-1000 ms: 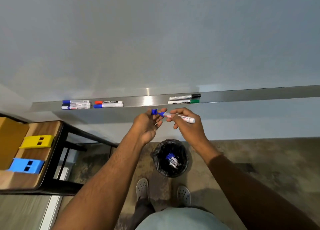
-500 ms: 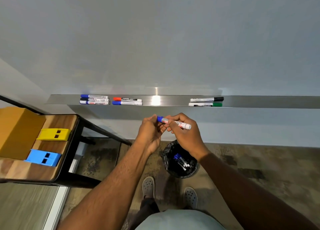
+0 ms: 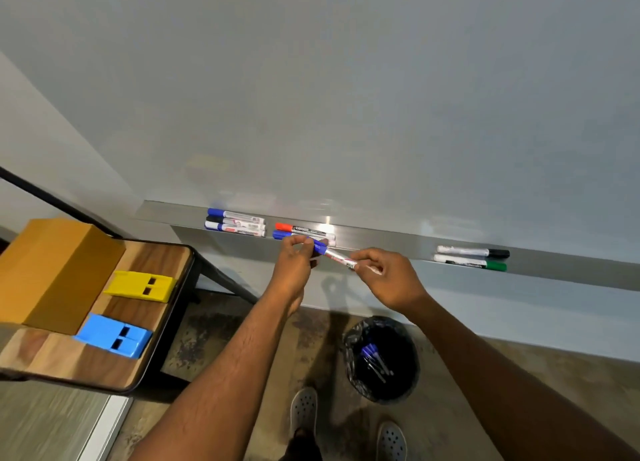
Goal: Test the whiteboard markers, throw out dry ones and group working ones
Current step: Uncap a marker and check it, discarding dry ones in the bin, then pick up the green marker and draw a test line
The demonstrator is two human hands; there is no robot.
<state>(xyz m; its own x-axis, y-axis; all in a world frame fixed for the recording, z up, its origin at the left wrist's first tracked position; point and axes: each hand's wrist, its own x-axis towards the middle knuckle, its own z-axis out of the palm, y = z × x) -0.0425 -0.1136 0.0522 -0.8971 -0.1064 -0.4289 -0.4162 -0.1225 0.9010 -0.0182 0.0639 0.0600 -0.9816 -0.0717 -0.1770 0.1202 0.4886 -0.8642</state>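
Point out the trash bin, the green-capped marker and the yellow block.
trash bin [image 3: 349, 342]: head view, on the bag-lined left rim.
green-capped marker [image 3: 497, 266]: head view, on its green cap, on the tray's right side.
yellow block [image 3: 128, 284]: head view, on its top face, left of the two slots.

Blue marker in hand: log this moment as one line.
blue marker: capped, held at both ends | left hand: on cap | right hand: on barrel | bin: discarded markers inside | tray: seven markers

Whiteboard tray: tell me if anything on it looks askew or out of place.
Nothing stands out. The markers lie flat along the tray in three groups: three at the left, two in the middle, and a black and green one at the right.
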